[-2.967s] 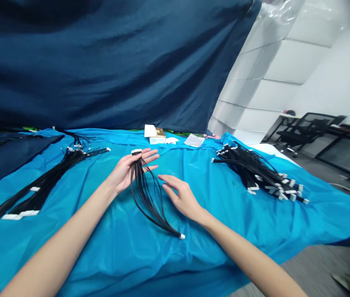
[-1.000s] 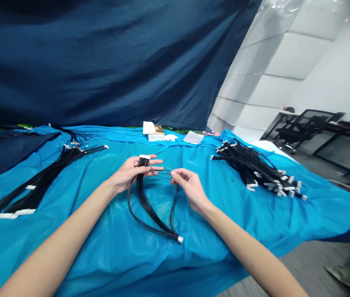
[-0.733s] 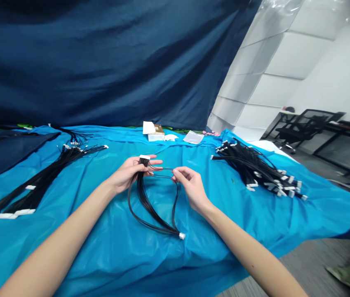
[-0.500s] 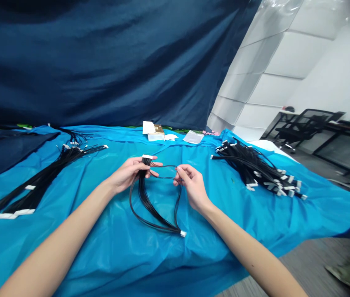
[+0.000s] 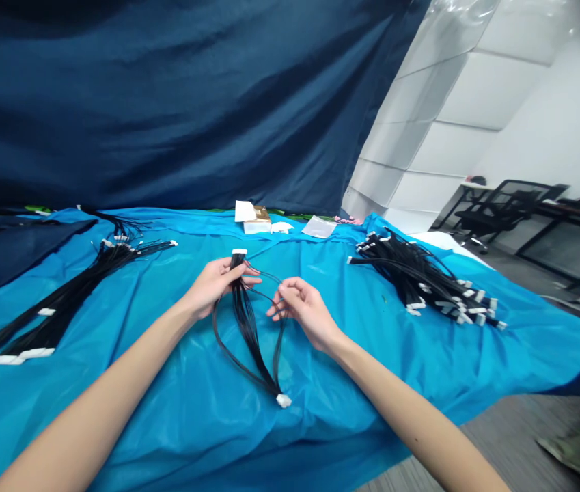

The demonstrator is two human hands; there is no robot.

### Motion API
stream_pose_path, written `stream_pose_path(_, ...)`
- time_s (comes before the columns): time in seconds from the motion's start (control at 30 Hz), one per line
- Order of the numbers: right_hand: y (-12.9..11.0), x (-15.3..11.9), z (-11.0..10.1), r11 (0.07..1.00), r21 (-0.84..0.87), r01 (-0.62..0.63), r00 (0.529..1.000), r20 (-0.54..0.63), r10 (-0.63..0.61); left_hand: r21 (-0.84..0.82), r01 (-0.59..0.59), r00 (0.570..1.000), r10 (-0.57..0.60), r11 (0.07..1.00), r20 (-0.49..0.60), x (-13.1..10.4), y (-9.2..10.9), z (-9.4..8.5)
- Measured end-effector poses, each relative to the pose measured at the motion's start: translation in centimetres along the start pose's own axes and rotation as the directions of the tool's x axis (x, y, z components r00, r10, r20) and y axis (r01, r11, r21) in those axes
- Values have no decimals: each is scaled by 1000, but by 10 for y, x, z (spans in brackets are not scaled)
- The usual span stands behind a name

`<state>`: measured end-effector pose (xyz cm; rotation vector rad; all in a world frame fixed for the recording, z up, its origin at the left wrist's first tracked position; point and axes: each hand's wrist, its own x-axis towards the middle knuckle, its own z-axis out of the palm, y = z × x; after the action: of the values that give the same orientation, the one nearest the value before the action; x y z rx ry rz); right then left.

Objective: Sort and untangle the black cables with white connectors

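Observation:
A wire harness (image 5: 251,324) of thin black wires hangs over the middle of the blue cloth. My left hand (image 5: 212,285) grips it just below a wide white connector (image 5: 239,251), which points up. At the lower end a smaller white connector (image 5: 283,400) hangs low in front of me. My right hand (image 5: 302,307) pinches a few wires pulled out to the right of the main strand, where they form a loop. Other wires bow out on the left side of the bundle.
On the right lies a heap of black wire harnesses (image 5: 417,273) with white connectors. More harnesses (image 5: 72,294) are spread at the left. A small box (image 5: 257,224) and a clear plastic bag (image 5: 319,226) sit at the back of the blue cloth (image 5: 177,403). A dark curtain (image 5: 167,102) hangs behind.
My right hand has moved left and slightly down, closer to my left hand, and the wire loop has narrowed. The lower connector has swung left and down.

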<state>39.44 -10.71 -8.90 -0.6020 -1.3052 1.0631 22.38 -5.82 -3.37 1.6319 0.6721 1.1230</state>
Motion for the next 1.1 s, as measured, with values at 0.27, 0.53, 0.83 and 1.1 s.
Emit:
stream_pose_path(0.27,9,-7,12,994,-110,-9,977,209,31,-296,-63,985,12,953,-172,0,6,4)
stream_pose_path(0.53,-4,-19,27,854,168,-492,766,550,333,-249,-242,927,148,938,-346,-9,10,17)
stream_pose_path(0.83,-8,-23,26,869,-46,-493,673,612,415,-432,-256,939,115,865,-325,-8,12,11)
stream_pose_path(1.1,1,-19,18,951,-163,-262,700,646,304,-617,-33,981,-92,786,-170,-8,21,4)
